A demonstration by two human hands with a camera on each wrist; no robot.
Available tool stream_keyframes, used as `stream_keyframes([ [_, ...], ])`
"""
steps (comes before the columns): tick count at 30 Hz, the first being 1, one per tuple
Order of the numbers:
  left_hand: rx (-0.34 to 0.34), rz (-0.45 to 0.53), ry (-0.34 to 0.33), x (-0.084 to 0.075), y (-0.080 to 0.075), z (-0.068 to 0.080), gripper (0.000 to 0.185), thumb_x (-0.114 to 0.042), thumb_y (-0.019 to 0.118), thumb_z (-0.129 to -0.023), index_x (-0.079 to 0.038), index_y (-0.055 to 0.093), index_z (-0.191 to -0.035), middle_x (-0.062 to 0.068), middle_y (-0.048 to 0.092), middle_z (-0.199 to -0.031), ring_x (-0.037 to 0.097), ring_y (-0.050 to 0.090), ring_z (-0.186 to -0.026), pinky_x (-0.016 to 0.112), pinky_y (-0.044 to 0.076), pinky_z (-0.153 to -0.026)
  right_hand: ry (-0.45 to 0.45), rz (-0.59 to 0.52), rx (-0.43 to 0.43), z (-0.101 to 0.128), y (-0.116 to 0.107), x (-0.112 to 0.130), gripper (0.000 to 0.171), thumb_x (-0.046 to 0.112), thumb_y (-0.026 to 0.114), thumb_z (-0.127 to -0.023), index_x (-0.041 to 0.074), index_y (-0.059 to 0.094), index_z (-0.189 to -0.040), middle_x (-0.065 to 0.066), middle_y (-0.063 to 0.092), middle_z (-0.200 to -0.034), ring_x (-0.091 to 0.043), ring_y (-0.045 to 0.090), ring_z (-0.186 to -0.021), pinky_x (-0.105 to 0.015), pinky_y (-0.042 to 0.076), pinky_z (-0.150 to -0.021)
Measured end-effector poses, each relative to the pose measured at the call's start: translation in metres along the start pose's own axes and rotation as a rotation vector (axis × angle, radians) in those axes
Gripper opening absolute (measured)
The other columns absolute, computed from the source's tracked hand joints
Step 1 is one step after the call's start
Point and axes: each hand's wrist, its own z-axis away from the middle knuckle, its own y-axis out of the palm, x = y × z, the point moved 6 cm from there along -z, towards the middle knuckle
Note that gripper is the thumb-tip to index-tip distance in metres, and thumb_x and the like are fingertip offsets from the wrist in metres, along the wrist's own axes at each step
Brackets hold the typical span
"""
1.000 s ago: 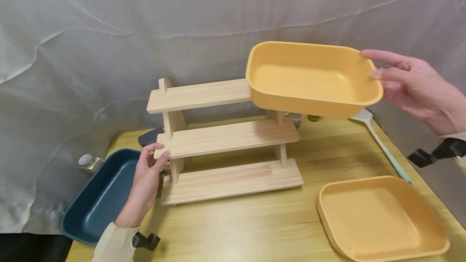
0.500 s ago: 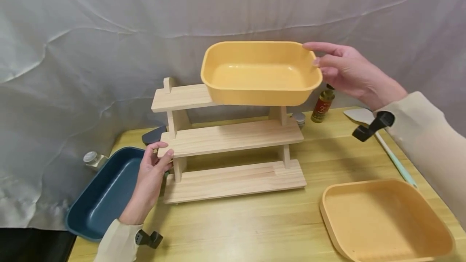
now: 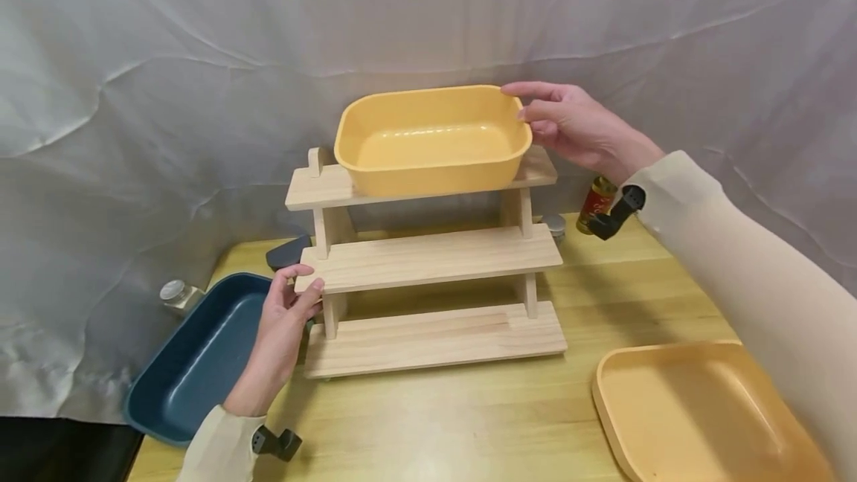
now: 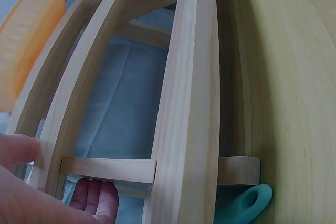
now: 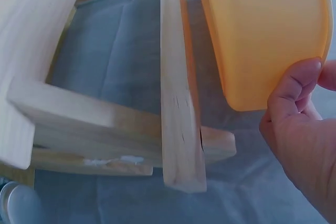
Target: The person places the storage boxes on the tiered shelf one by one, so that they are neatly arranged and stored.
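A deep yellow dish (image 3: 431, 140) sits on the top shelf of a three-tier wooden rack (image 3: 428, 255), toward its left half. My right hand (image 3: 515, 101) pinches the dish's right rim, fingers over the edge and thumb (image 5: 291, 87) on the outer wall of the dish (image 5: 262, 30). My left hand (image 3: 309, 279) grips the left end of the rack's middle shelf, thumb on top and fingers (image 4: 94, 195) below the board. The left wrist view shows the rack (image 4: 189, 103) from the side, with the dish (image 4: 26, 51) up on it.
A dark blue dish (image 3: 194, 363) lies left of the rack, with a small jar (image 3: 174, 292) behind it. A shallow yellow tray (image 3: 703, 411) lies at the front right. A small bottle (image 3: 596, 201) stands behind the rack's right end. Grey cloth hangs behind the table.
My right hand has carried the yellow dish leftward and down from the air onto the rack's top shelf. The left hand has stayed on the middle shelf.
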Motion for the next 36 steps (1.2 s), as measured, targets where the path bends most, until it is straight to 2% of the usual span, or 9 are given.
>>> stream_keyframes([
  [6, -0.014, 0.005, 0.014, 0.0, 0.003, 0.002, 0.036, -0.021, 0.069, -0.111, -0.013, 0.049, -0.14, 0.003, 0.056, -0.123, 0.017, 0.057, -0.11, 0.033, 0.051, -0.098, 0.034, 0.01, 0.009, -0.021, 0.005, -0.006, 0.049, -0.012, 0.054, -0.107, -0.001, 0.052, -0.154, -0.001, 0.046, -0.067, -0.011, 0.039, -0.053, -0.021, 0.042, -0.054],
  [10, -0.015, 0.0, 0.016, 0.0, 0.005, 0.003, 0.036, -0.02, 0.068, -0.111, -0.012, 0.049, -0.141, 0.004, 0.057, -0.121, 0.017, 0.058, -0.109, 0.033, 0.052, -0.098, 0.061, 0.016, -0.003, -0.029, 0.002, -0.011, 0.049, -0.011, 0.055, -0.106, 0.001, 0.053, -0.154, -0.001, 0.052, -0.071, -0.009, 0.042, -0.053, -0.02, 0.041, -0.051],
  [13, -0.009, -0.001, 0.014, 0.001, 0.007, 0.004, 0.037, -0.02, 0.068, -0.111, -0.011, 0.048, -0.142, 0.004, 0.056, -0.122, 0.018, 0.058, -0.109, 0.032, 0.052, -0.098, 0.093, 0.027, -0.012, -0.032, -0.002, -0.014, 0.05, -0.009, 0.056, -0.107, 0.003, 0.054, -0.155, -0.003, 0.058, -0.077, -0.009, 0.045, -0.053, -0.02, 0.045, -0.051],
  [17, -0.005, -0.007, 0.013, 0.001, 0.009, 0.005, 0.038, -0.022, 0.068, -0.111, -0.013, 0.048, -0.143, 0.004, 0.056, -0.125, 0.017, 0.058, -0.11, 0.032, 0.051, -0.098, 0.11, 0.063, -0.018, -0.03, -0.002, -0.015, 0.048, -0.007, 0.057, -0.107, 0.003, 0.054, -0.154, -0.003, 0.057, -0.077, -0.009, 0.044, -0.054, -0.02, 0.045, -0.052],
  [20, -0.005, -0.013, 0.018, 0.001, 0.008, 0.006, 0.039, -0.023, 0.068, -0.111, -0.014, 0.049, -0.143, 0.004, 0.056, -0.125, 0.017, 0.057, -0.11, 0.032, 0.051, -0.098, 0.081, 0.151, -0.046, -0.025, 0.0, -0.009, 0.043, -0.006, 0.059, -0.106, 0.001, 0.058, -0.149, -0.002, 0.059, -0.081, -0.009, 0.046, -0.058, -0.019, 0.043, -0.053],
  [24, -0.013, -0.015, 0.03, 0.0, 0.007, 0.007, 0.038, -0.023, 0.068, -0.111, -0.013, 0.049, -0.142, 0.004, 0.056, -0.123, 0.018, 0.057, -0.11, 0.033, 0.051, -0.098, 0.047, 0.306, -0.107, -0.018, 0.005, -0.001, 0.037, -0.001, 0.065, -0.106, -0.002, 0.062, -0.143, -0.005, 0.069, -0.104, -0.008, 0.058, -0.071, -0.017, 0.051, -0.062],
  [27, -0.02, -0.016, 0.036, -0.001, 0.007, 0.007, 0.036, -0.021, 0.068, -0.111, -0.013, 0.05, -0.141, 0.005, 0.056, -0.123, 0.019, 0.057, -0.11, 0.034, 0.051, -0.099, 0.042, 0.36, -0.133, -0.016, 0.009, 0.002, 0.036, 0.003, 0.067, -0.107, -0.003, 0.063, -0.142, -0.006, 0.07, -0.119, -0.008, 0.065, -0.081, -0.018, 0.056, -0.07],
  [31, -0.021, -0.015, 0.039, -0.001, 0.007, 0.007, 0.035, -0.02, 0.067, -0.112, -0.012, 0.05, -0.141, 0.006, 0.057, -0.123, 0.019, 0.057, -0.109, 0.035, 0.051, -0.099, 0.017, 0.435, -0.155, -0.015, 0.01, 0.004, 0.035, 0.006, 0.068, -0.107, -0.003, 0.064, -0.141, -0.007, 0.07, -0.123, -0.01, 0.066, -0.09, -0.019, 0.057, -0.077],
  [36, -0.01, -0.014, 0.035, -0.001, 0.008, 0.006, 0.039, -0.022, 0.068, -0.111, -0.012, 0.049, -0.144, 0.003, 0.057, -0.122, 0.018, 0.057, -0.11, 0.033, 0.05, -0.099, -0.013, 0.565, -0.183, -0.011, 0.01, 0.004, 0.036, 0.013, 0.069, -0.107, 0.0, 0.066, -0.14, -0.004, 0.071, -0.117, -0.011, 0.063, -0.091, -0.024, 0.054, -0.078],
])
